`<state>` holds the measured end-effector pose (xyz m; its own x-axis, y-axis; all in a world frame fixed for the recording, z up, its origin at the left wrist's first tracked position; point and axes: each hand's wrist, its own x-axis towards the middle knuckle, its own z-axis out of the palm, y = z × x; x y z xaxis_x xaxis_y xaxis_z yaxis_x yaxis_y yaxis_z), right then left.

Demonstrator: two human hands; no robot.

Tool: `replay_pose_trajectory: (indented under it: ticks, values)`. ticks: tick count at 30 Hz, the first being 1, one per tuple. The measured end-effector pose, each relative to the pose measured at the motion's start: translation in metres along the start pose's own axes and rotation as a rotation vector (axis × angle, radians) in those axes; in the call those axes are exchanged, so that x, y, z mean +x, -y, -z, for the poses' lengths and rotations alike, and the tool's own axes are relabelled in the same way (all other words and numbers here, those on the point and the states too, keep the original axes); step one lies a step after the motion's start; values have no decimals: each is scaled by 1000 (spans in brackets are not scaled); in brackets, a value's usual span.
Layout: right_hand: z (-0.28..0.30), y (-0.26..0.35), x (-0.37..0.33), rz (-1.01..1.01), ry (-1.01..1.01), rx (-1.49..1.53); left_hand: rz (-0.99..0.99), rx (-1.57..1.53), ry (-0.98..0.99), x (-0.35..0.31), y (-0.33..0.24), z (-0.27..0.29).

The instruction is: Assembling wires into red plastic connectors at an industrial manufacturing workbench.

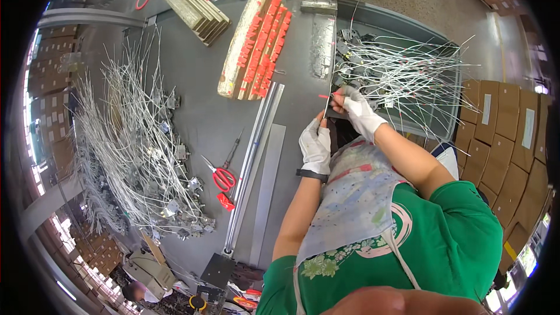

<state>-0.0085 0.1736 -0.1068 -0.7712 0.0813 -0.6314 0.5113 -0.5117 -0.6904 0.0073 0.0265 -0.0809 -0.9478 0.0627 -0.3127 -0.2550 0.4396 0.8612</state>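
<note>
Blurred skin [379,302] of the wearer fills a patch of the bottom edge, closest to the lens I am watching through. Beyond it, the grey worktop [201,96] runs through the left and centre of the frame, and the wearer's green shirt [449,239] takes up the lower right. At left I see a broad heap of wired parts [131,146], white leads fanned among small metal bodies. A grey-green bin [402,22] at upper right holds more wired parts [396,70], some leads poking over its rim. Brown cartons [496,119] stack along the right side, and a pale patterned apron [350,210] lies over the shirt. Near the middle I have metal rails [252,169] lying lengthwise, just beside a flat strip [268,192]; above them sits a wooden block [244,46] beside rows of red tabs [269,44].

Both hands wear white gloves with bare fingertips. They work close together just right of centre, at the worktop's edge: the right hand [360,112] pinches a small red piece [323,96] that points left; the left hand [315,144] has its fingertips drawn together just below, and I cannot tell what they grip. Red-handled scissors [223,179] lie left of the rails, near a thin pointed tool [234,150].
</note>
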Motion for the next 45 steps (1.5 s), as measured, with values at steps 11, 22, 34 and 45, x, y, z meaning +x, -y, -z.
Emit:
replay_pose_trajectory:
  ticks: [11,22,34,45]
  values:
    - [-13,17,-7,-89,81,10,-21,-148,61,-2,1,2]
    - [-48,44,-56,63,167,-186,-179,-178,9,-41,-43,55]
    - [-71,39,-81,316,34,-35,-294,-17,142,-62,-57,87]
    - [181,125,5,461,-533,102,2,-630,-860,-65,79,163]
